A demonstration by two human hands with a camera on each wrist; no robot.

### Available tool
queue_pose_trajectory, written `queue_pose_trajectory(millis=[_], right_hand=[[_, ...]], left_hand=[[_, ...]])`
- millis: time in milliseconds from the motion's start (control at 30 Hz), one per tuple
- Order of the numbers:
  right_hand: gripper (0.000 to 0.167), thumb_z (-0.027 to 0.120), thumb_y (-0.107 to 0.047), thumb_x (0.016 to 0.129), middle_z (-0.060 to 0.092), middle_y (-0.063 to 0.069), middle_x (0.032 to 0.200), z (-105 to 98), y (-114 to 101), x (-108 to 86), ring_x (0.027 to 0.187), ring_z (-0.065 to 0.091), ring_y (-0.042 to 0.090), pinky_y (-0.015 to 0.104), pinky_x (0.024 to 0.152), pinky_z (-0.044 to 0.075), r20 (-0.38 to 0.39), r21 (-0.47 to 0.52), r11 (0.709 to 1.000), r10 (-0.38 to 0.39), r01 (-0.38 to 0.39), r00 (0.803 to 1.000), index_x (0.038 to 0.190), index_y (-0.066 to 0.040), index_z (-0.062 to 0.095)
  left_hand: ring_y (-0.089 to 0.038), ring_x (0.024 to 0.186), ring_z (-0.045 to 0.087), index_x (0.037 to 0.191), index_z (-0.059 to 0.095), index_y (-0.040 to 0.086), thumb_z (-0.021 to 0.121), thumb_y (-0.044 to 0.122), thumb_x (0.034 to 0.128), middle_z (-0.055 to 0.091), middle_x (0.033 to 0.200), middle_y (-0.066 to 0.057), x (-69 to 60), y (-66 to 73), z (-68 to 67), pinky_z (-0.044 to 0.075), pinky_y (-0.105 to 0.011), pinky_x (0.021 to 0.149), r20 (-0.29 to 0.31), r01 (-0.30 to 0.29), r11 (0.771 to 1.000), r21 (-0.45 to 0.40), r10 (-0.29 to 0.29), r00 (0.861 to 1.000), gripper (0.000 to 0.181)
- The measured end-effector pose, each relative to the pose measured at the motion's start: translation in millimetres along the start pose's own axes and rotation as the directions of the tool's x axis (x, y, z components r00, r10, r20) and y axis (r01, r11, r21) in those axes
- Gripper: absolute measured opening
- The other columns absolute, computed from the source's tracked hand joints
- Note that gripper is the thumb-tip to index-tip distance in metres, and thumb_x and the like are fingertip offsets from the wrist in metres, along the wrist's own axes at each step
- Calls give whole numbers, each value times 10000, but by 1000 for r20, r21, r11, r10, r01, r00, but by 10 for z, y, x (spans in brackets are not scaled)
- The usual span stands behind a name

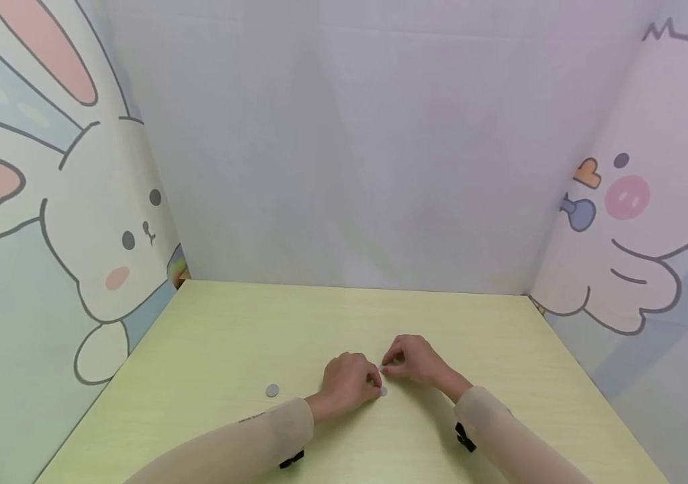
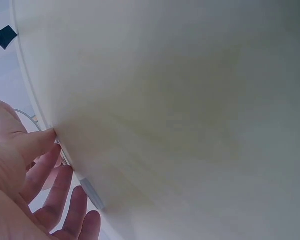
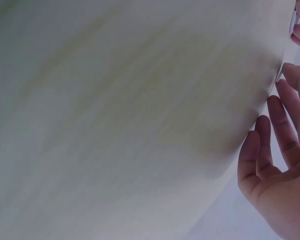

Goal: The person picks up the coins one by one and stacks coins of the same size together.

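Note:
Close together on the yellow tabletop (image 1: pixel 217 323), both hands work at small flat grey discs. The left hand (image 1: pixel 350 382) holds a grey disc (image 1: pixel 383 391) at its thumb and fingertips, low against the table. Just beyond it, the right hand (image 1: pixel 416 359) pinches another pale disc (image 1: pixel 381 368) between thumb and forefinger. In the right wrist view, a thin disc edge (image 3: pixel 279 73) shows at the right fingertips, and the left hand's disc (image 3: pixel 293 22) appears above. A third grey disc (image 1: pixel 272 390) lies flat, left of the left hand.
A plain pale back wall (image 1: pixel 350 154) rises behind the table. Printed side walls stand left and right, one with a rabbit (image 1: pixel 108 222), one with a pink-nosed animal (image 1: pixel 640 181). Pale sleeves with black straps cover the forearms.

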State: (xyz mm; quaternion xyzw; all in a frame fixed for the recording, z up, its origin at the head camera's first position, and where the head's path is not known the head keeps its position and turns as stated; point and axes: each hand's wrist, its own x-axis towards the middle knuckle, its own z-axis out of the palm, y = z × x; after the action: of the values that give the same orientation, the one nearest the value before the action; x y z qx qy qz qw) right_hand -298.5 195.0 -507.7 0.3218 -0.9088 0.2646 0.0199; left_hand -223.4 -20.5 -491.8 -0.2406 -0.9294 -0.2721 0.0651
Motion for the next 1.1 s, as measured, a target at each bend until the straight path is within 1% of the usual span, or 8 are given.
queue_pose_trajectory(millis=[133,367,567,633,767,933,1100], right_hand=[[43,886,-182,865,722,-102,862,-12,31,-19,809,616,56,237,750,500,7,-15,1000,-8,8,1000,871,-201,849],[61,885,-146,841,727,-102,847,-67,28,-99,802,627,62,243,751,503,7,-1,999,-36,36,999,859,-187,844],[65,885,-153,835,726,-104,846,-78,39,-145,790,631,79,234,737,500,7,-2,999,-45,45,999,856,-197,842],[66,886,-162,834,722,-111,844,-80,36,-155,787,630,79,237,736,501,9,-4,999,-44,44,999,854,-205,840],[69,887,-171,834,712,-131,844,-85,19,-173,791,621,62,236,747,502,24,-3,1000,-24,24,999,851,-216,838],[65,885,-172,833,714,-120,853,-104,-31,-209,800,617,59,242,755,508,39,2,1000,-18,18,999,845,-210,833],[70,882,-143,834,720,-101,852,-115,-99,-259,802,631,83,243,751,511,37,26,999,-33,32,999,841,-192,833]], left_hand=[[-19,719,503,761,824,260,916,286,841,656,772,115,7,-10,11,398,-230,621,-2,-7,1000,-4,7,1000,124],[-24,714,502,772,830,243,919,283,841,655,767,113,10,-21,41,391,-226,617,-23,-19,1000,-2,19,1000,118],[-25,727,532,786,837,240,913,288,849,684,795,104,8,-11,11,408,-228,619,-8,-16,1000,-3,16,1000,110],[-25,729,535,789,839,244,911,292,852,690,800,104,10,-21,23,406,-225,619,-10,-15,1000,-2,15,1000,107],[-24,720,522,780,836,248,918,293,840,681,790,106,9,-48,58,396,-225,612,-33,-27,1000,3,27,999,112],[-18,702,500,765,831,239,921,288,834,664,769,110,22,-69,96,392,-223,599,-50,-30,999,-12,29,998,124],[-15,701,500,777,839,243,920,273,837,669,762,125,26,-41,57,396,-226,599,-24,-11,1000,-11,10,1000,106]])
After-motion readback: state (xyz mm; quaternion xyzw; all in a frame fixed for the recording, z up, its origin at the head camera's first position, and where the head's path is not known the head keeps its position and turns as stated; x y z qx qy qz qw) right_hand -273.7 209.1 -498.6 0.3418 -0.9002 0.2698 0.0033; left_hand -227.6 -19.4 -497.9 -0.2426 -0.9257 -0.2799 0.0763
